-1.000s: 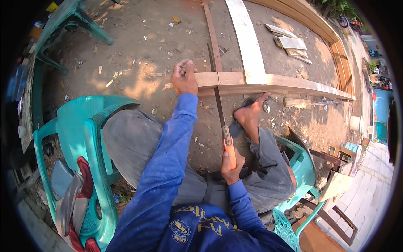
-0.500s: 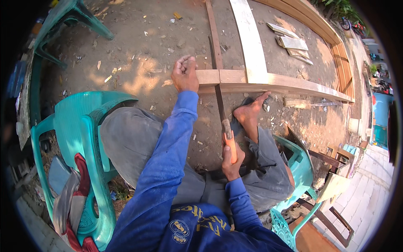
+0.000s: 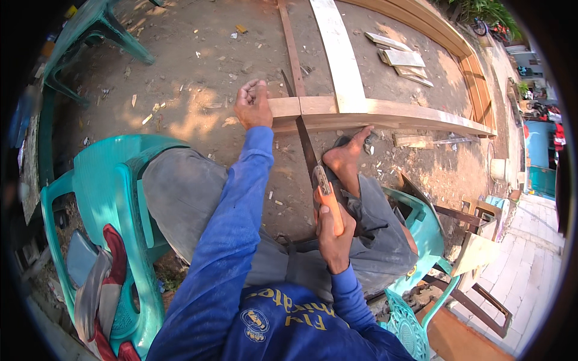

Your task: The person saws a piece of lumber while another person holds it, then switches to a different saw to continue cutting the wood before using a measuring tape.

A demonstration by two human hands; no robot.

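My right hand (image 3: 335,236) is closed round the orange handle of a hand saw (image 3: 306,141). The dark blade runs up and away from it into a cut across a wooden beam (image 3: 391,109), and its far tip shows beyond the beam. Left of the blade, my left hand (image 3: 253,104) grips the short end of that beam with curled fingers. My bare foot (image 3: 344,157) rests up against the near side of the beam, right of the blade.
A pale plank (image 3: 338,51) and a thin brown batten (image 3: 291,45) reach away from the beam. Short board offcuts (image 3: 404,58) lie on the dirt inside the frame. Green plastic chairs stand at left (image 3: 111,165) and right (image 3: 430,231), with a green stool (image 3: 96,36) far left.
The saw has moved a little toward me, its handle now nearer and tilted differently, with more tip showing past the beam. The whole view has shifted slightly. My left hand keeps its grip.
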